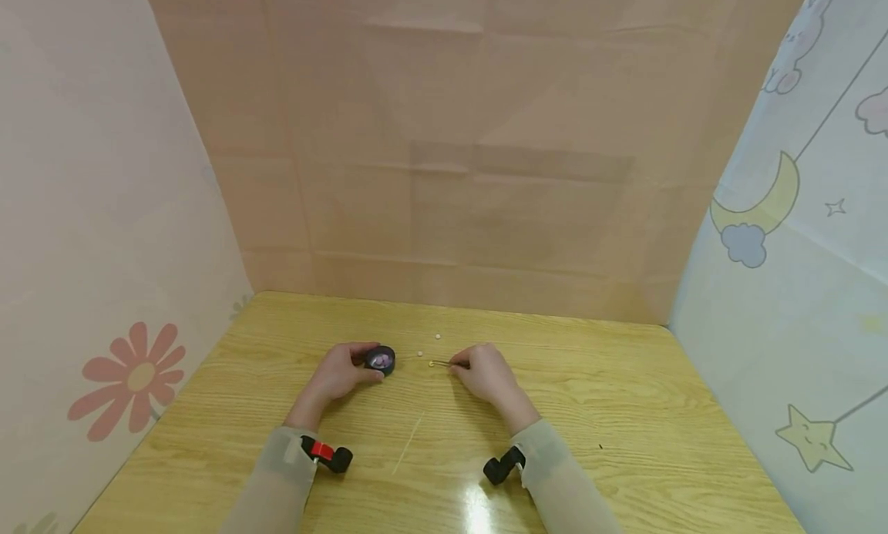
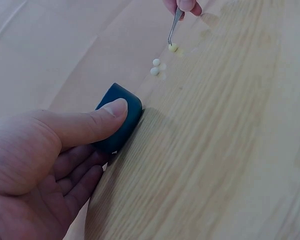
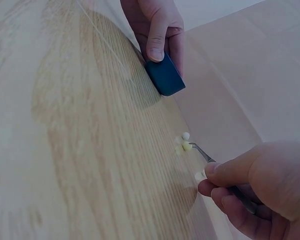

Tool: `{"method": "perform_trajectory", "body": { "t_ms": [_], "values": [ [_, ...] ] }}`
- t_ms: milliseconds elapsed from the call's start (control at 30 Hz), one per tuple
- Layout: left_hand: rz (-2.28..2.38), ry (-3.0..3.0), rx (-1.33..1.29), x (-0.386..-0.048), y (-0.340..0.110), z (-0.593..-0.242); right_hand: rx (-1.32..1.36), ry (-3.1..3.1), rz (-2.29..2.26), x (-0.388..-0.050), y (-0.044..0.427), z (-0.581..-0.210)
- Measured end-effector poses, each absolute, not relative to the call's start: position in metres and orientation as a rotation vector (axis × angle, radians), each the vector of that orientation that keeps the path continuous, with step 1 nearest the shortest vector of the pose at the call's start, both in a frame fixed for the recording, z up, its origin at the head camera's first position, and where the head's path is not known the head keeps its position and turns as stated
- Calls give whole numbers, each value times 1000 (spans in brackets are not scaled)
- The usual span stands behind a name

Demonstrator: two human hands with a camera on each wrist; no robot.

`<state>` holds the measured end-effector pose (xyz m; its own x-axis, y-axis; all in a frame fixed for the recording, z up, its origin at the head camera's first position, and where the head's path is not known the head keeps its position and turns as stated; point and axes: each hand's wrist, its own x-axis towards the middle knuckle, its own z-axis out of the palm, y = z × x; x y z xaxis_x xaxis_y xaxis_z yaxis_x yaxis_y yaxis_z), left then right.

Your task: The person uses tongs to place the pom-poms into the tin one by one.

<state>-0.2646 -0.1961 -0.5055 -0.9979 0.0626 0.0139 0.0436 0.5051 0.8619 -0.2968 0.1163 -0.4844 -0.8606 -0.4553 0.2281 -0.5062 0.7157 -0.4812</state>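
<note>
- Left hand (image 1: 340,374): thumb and fingers clamped on dark cup (image 3: 165,80), left of centre in the head frame's lower half; contents unclear.
- Right hand (image 1: 483,374): pinching tweezers (image 2: 175,26), tips at yellow bead (image 2: 173,48), just right of the cup; firm grip on bead cannot be told.
- Two white beads (image 2: 155,71) near, upper centre of left-wrist frame.
- Handling, judged: bead light, hard, slippery, prone to roll; take across its middle, gentle squeeze. Cup probably stiff; steady by side wall.

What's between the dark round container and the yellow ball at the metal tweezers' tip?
In the head view, one small white ball lies there, slightly off the straight line.
</note>
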Motion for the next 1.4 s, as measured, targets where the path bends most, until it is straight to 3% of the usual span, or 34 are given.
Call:
{"method": "perform_trajectory", "body": {
  "t_ms": [600, 1400],
  "values": [
    [1556, 2725, 69, -264, -199, -505, 811, -2795, 939, -297, 110, -479],
    [1577, 2727, 117, -267, -189, -509, 924, -2747, 1037, -290, 65, -473]
  ]
}}
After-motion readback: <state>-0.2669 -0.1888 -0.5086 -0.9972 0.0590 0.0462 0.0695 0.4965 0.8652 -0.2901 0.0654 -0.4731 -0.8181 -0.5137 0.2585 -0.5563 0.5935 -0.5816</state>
